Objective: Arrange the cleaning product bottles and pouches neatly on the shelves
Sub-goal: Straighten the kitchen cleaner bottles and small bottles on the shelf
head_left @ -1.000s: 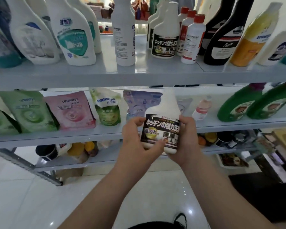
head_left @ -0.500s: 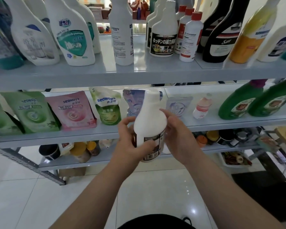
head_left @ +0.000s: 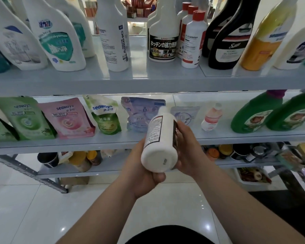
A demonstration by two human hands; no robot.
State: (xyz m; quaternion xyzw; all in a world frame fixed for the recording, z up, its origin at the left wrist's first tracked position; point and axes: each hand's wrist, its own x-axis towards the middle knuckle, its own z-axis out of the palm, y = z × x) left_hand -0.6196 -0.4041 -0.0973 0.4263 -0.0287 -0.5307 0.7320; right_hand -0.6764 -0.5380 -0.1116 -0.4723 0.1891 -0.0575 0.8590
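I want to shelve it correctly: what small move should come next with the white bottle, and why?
Probably tip the white bottle upright: its base faces the camera, held by the left hand and right hand. A matching bottle stands upright on the top shelf.

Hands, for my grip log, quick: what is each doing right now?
Left hand: holds the white bottle at its base.
Right hand: holds the same bottle's side.
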